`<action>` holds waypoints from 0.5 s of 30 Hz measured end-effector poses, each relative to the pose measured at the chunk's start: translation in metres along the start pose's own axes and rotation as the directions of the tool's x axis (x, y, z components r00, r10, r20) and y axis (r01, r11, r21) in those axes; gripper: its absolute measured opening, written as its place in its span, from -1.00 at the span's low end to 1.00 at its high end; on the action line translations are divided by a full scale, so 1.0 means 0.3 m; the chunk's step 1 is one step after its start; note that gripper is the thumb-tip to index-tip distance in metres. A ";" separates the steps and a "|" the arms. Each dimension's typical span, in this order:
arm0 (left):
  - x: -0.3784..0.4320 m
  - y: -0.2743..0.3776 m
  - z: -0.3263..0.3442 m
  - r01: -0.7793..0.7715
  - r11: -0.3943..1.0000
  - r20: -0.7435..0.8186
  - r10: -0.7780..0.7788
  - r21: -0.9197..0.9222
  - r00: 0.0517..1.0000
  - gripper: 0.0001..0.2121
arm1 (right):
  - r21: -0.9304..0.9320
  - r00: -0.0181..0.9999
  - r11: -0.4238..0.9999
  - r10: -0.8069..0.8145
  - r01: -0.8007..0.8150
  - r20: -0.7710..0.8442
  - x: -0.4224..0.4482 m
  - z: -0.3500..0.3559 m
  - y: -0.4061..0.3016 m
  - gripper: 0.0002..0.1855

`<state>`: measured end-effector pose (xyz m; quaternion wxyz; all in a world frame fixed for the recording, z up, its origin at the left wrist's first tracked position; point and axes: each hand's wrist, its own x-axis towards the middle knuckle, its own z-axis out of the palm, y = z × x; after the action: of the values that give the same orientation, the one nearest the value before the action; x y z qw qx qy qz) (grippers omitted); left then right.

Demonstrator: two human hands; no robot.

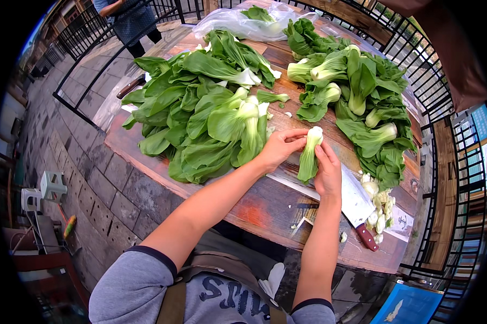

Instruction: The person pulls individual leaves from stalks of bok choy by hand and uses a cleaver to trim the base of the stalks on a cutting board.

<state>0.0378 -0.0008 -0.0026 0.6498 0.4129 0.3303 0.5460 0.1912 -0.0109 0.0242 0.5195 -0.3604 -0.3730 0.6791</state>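
A small head of bok choy [310,154] is held upright between my two hands, its pale root end up. My left hand [282,148] pinches it near the top with thumb and fingers. The fingers of my right hand [327,168] grip its other side. Just right of my right hand a cleaver [354,198] lies flat on the wooden table [251,206], its red-brown handle towards me. A large pile of bok choy leaves and heads [186,121] spreads to the left. More whole heads [361,89] are heaped to the right.
Pale trimmed stem pieces [383,206] lie beside the cleaver. A second knife's brown handle [130,86] sticks out left of the leaf pile. A clear plastic bag [243,25] rests at the far edge. A person [132,24] stands beyond a black metal railing [87,87].
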 end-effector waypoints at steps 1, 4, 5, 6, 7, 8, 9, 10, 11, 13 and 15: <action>0.000 0.008 0.000 -0.032 0.994 -0.006 0.033 0.103 0.999 -0.65 | 0.034 1.000 0.999 0.028 -0.028 0.008 -0.001 -0.005 -0.003 -0.51; 0.002 0.012 -0.014 0.011 0.998 0.008 -0.011 -0.061 1.000 -0.64 | -0.070 0.999 0.997 0.041 -0.041 -0.009 -0.014 0.011 -0.016 -0.52; -0.001 0.012 -0.013 0.010 0.999 0.012 -0.010 -0.043 1.000 -0.64 | -0.146 1.000 0.989 0.010 -0.010 0.000 -0.017 0.015 -0.019 -0.52; -0.010 0.034 0.001 0.009 1.000 0.017 -0.008 -0.025 1.000 -0.64 | -0.220 1.000 0.975 -0.021 0.023 0.011 -0.019 0.018 -0.021 -0.52; -0.015 0.046 0.009 0.007 1.000 0.021 -0.007 -0.007 1.000 -0.64 | -0.292 0.998 0.955 -0.050 0.055 0.025 -0.019 0.019 -0.021 -0.52; -0.015 0.042 0.008 -0.004 1.000 0.024 0.004 0.021 1.000 -0.64 | -0.307 0.999 0.950 -0.047 0.052 0.026 -0.017 0.018 -0.016 -0.52; -0.013 0.039 0.011 -0.018 0.999 0.029 0.016 0.049 0.999 -0.65 | -0.324 0.999 0.945 -0.046 0.052 0.026 -0.014 0.015 -0.012 -0.52; -0.012 0.036 0.013 -0.031 0.997 0.035 0.028 0.077 0.999 -0.65 | -0.340 0.999 0.939 -0.046 0.052 0.026 -0.011 0.011 -0.006 -0.52; -0.012 0.035 0.012 -0.035 0.993 0.033 0.032 0.114 0.999 -0.65 | -0.317 0.998 0.947 -0.055 0.060 0.024 -0.003 0.000 0.005 -0.51; -0.014 0.036 0.008 -0.042 0.981 0.027 0.037 0.188 0.999 -0.65 | -0.269 0.997 0.960 -0.072 0.074 0.018 0.009 -0.014 0.020 -0.50; -0.021 0.037 0.014 -0.099 0.959 0.062 0.085 0.265 0.994 -0.65 | -0.341 0.999 0.939 -0.047 0.044 0.001 -0.001 -0.006 0.017 -0.49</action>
<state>0.0353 -0.0071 0.0091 0.5698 0.5253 0.3654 0.5155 0.1906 -0.0119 0.0189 0.4663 -0.4386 -0.4911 0.5908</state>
